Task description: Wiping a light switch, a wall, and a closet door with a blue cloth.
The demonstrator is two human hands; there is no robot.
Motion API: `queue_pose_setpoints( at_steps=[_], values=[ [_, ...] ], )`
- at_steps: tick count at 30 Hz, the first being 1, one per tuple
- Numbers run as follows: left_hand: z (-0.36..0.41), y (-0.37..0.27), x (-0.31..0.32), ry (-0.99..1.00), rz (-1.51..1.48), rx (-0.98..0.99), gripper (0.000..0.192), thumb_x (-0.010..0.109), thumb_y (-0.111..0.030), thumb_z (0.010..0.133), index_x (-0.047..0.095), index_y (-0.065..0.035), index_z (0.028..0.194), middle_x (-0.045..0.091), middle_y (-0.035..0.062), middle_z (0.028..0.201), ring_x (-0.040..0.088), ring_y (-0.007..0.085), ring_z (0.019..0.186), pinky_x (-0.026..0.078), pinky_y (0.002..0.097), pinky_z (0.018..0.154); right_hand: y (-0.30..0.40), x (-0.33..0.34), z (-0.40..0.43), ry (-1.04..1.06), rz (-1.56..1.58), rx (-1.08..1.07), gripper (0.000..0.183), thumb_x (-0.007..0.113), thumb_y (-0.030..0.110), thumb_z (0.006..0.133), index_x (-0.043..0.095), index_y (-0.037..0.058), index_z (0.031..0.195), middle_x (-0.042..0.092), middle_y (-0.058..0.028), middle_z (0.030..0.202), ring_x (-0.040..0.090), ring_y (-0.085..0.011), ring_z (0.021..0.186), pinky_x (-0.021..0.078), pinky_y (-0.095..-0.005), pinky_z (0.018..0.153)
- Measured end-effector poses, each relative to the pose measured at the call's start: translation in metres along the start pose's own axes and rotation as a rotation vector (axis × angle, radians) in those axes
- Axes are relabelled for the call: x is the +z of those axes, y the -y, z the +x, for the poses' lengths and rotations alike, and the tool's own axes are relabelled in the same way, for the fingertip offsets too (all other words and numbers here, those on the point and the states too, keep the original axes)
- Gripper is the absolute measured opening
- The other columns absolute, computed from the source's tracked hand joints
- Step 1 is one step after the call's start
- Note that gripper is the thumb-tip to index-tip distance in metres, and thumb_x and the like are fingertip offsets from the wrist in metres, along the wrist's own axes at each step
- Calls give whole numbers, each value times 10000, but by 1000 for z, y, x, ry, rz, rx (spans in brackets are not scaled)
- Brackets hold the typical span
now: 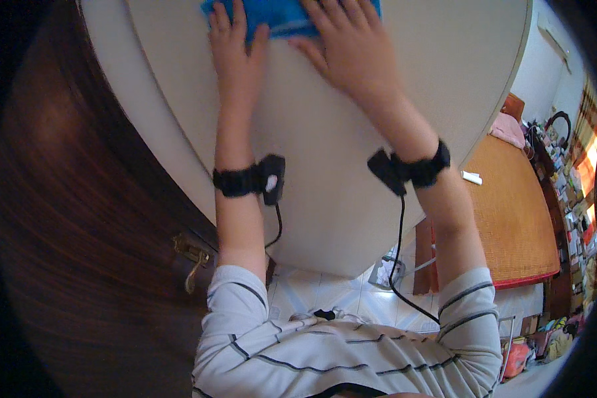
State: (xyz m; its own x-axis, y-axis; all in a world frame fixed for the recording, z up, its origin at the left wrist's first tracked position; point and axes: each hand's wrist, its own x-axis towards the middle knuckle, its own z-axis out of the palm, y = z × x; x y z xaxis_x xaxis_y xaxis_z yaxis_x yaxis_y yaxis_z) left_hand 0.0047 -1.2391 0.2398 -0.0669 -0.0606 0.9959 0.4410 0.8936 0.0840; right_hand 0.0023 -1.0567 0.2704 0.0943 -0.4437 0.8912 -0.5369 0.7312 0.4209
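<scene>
My left hand point(236, 52) lies on the left part of a blue cloth point(283, 17) at the top of the view, fingers spread. Flat on the cloth's right part rests my right hand point(358, 54), its thumb stretched towards the left hand just below the cloth's lower edge. Both palms face a broad cream panel point(308, 124) behind the cloth. The cloth's far part is cut off by the frame. Each wrist carries a black strap with a small box and a cable, the left strap point(239, 182) and the right strap point(425, 166).
A dark wooden door point(89, 199) with a brass-coloured handle point(193, 256) stands at the left. To the right is a bed with a woven mat point(512, 214), a pink folded cloth point(507, 130) and a white roll point(471, 177). A bin point(385, 272) stands on the tiled floor point(328, 293).
</scene>
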Motion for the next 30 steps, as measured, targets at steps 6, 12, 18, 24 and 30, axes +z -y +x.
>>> queue_pose_setpoints(
  at_steps=[6, 12, 18, 24, 30],
  values=[
    [-144, -9, 1, 207, 164, -156, 590, 523, -291, 829, 301, -69, 1328, 177, 236, 1388, 189, 432, 1258, 152, 512, 1023, 55, 4, -125, 279, 158, 143, 621, 526, 401, 773, 357, 127, 1304, 383, -56, 1318, 368, -216, 1191, 262, -368, 993],
    [-286, -6, -11, 423, 176, -263, 546, 499, -292, 843, 338, -45, 1302, 208, 250, 1370, 207, 439, 1245, 176, 515, 1017, 103, 14, -238, 501, 180, 127, 606, 512, 435, 791, 360, 156, 1307, 408, -24, 1301, 412, -184, 1149, 305, -346, 952],
    [-213, -7, -24, 416, 210, -277, 511, 481, -267, 853, 349, -53, 1298, 248, 222, 1365, 232, 410, 1247, 223, 469, 1016, 81, 6, -176, 512, 250, 115, 589, 487, 430, 810, 359, 141, 1307, 384, -39, 1325, 387, -216, 1184, 286, -379, 961],
    [-69, 18, -30, 117, 260, -37, 503, 490, -262, 848, 357, -77, 1297, 298, 191, 1351, 279, 381, 1235, 257, 434, 1007, 48, 22, -51, 188, 205, 53, 595, 480, 437, 808, 366, 121, 1300, 395, -42, 1317, 377, -194, 1195, 273, -361, 990],
    [-22, 25, -37, 178, 383, -88, 491, 384, -201, 894, 265, -31, 1338, 255, 167, 1383, 204, 338, 1282, 128, 433, 1055, 56, 22, -9, 101, 106, 47, 599, 414, 422, 867, 317, 35, 1313, 312, -112, 1367, 263, -241, 1274, 184, -368, 1047]
  ],
)
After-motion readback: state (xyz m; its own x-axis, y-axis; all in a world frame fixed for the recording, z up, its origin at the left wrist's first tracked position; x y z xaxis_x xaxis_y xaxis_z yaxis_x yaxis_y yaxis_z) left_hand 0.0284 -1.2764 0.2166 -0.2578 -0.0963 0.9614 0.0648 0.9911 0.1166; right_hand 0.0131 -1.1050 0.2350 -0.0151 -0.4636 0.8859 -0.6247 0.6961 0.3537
